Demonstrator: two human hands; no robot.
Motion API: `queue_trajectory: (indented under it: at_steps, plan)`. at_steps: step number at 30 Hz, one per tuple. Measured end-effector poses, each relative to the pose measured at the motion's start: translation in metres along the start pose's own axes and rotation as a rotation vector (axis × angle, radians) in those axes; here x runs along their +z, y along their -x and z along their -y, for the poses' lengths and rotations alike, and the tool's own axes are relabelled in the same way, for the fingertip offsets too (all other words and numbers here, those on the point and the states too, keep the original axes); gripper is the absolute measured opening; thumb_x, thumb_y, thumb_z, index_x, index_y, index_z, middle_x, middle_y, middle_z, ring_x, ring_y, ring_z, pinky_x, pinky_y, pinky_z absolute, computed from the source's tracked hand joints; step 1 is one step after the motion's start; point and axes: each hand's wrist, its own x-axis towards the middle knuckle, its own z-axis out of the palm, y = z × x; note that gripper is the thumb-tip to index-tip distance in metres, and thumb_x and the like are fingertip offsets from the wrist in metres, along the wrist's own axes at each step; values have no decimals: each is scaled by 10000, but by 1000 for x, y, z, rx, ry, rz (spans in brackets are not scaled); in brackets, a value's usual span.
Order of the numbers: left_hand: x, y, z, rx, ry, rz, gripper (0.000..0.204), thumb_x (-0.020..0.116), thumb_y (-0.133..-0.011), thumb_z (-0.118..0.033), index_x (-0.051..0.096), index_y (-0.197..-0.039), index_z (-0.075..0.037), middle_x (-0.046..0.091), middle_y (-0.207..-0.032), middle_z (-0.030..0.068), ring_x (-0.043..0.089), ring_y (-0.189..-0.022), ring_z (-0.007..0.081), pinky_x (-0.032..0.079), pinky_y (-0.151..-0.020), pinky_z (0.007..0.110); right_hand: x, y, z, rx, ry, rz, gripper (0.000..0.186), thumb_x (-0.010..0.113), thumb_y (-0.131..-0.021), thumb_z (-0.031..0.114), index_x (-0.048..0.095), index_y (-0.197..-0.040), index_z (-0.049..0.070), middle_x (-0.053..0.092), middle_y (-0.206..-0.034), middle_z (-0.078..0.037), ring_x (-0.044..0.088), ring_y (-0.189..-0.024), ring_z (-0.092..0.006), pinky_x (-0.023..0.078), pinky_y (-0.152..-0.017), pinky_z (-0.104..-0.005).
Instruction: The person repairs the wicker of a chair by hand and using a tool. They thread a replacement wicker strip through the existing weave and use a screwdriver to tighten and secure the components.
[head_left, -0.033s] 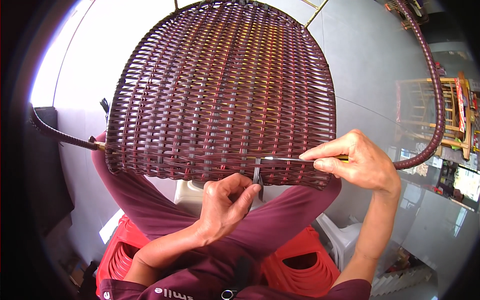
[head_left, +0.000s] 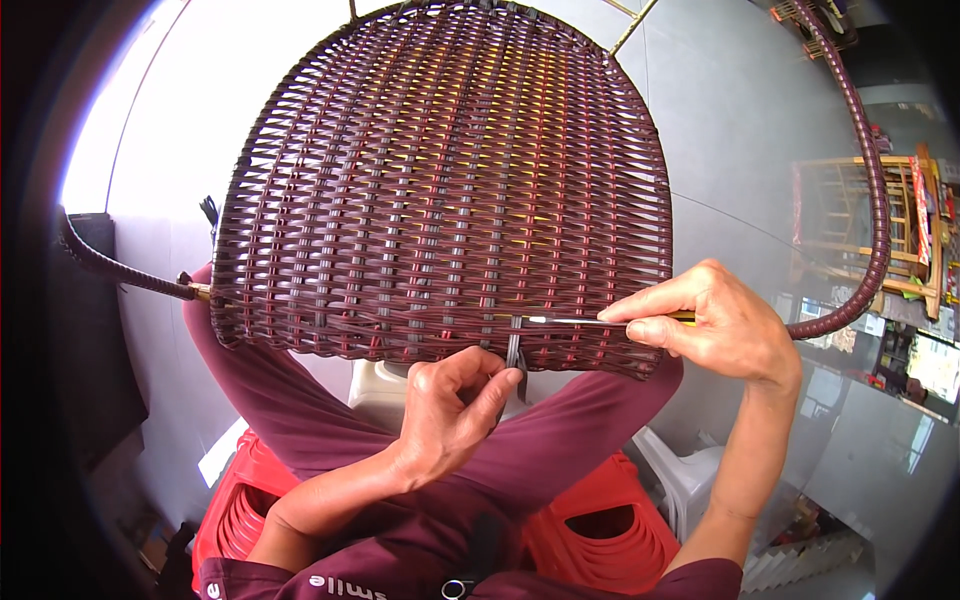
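A: What fills your view?

B: The woven seat point(head_left: 440, 180), dark maroon, takes up the upper centre of the frame and rests across your lap. Its wrapped frame tube point(head_left: 868, 200) curves down the right side, and another wrapped end sticks out at the left.

A: And below it?

B: Red stools point(head_left: 590, 535) under you, lower centre, and a white one point(head_left: 690, 480) to the right.

A: Your hands?

B: Your right hand point(head_left: 725, 325), right of centre, has its fingers closed on a thin tool point(head_left: 570, 320) whose metal tip is pushed sideways into the bottom rows of the weave. Your left hand point(head_left: 455, 405), just below the seat's lower edge, pinches a strand point(head_left: 515, 355) hanging by that tip.

A: So which step is it?

B: It looks like tucking a strand end at the lower edge. Next would likely be levering a gap open and feeding the strand through, keeping it taut.
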Motion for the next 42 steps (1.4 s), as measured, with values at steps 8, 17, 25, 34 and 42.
queue_trajectory:
  at_steps: [8,17,25,34,42]
  plan:
    - [-1,0,0,-16,26,0,214,639,-898,-112,577,-738,16,525,-494,-10,437,-441,17,325,-400,197,0,-3,1,40,-15,15,198,667,-823,130,715,-993,39,689,-722,-130,596,-579,-149,458,-572,-305]
    - [0,0,0,-11,35,9,213,630,-901,-104,572,-734,14,530,-493,-6,446,-436,18,334,-398,199,0,-5,-1,32,-21,27,198,669,-827,137,715,-996,45,691,-720,-123,588,-570,-134,451,-563,-300]
    - [-1,0,0,0,15,9,207,631,-899,-101,574,-737,15,536,-500,-5,451,-437,19,336,-398,198,1,-6,-3,19,-52,17,202,673,-824,131,714,-1001,42,693,-718,-116,590,-574,-130,451,-563,-297]
    - [-1,0,0,-9,22,15,199,626,-901,-96,581,-745,19,538,-508,-6,453,-444,19,343,-402,201,2,-2,-4,21,-35,14,216,669,-828,156,713,-1006,42,697,-730,-126,593,-573,-139,457,-575,-300]
    - [0,0,1,-18,35,20,203,624,-904,-98,580,-746,21,530,-508,-12,445,-446,20,342,-402,203,2,-2,-6,55,-68,17,220,667,-829,146,712,-1018,44,699,-731,-119,579,-575,-116,457,-582,-290]
